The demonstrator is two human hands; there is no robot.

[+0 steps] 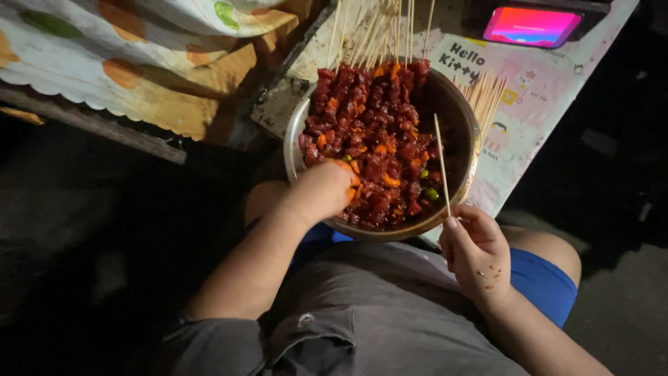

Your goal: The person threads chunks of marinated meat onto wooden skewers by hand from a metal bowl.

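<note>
A round metal bowl (465,111) rests by my knees, heaped with dark red marinated meat cubes (369,132) mixed with orange and green bits. My left hand (321,189) reaches into the near left side of the bowl, its fingertips buried among the meat pieces; what it grips is hidden. My right hand (476,252) sits just outside the bowl's near right rim and pinches a thin bamboo skewer (441,161), bare, which points up over the bowl.
Several bare bamboo skewers (376,28) lie behind the bowl, more (483,94) at its right. A patterned white sheet (536,90) lies under them. A lit phone (531,26) lies at top right. Patterned cloth (118,56) covers the upper left. Dark floor surrounds.
</note>
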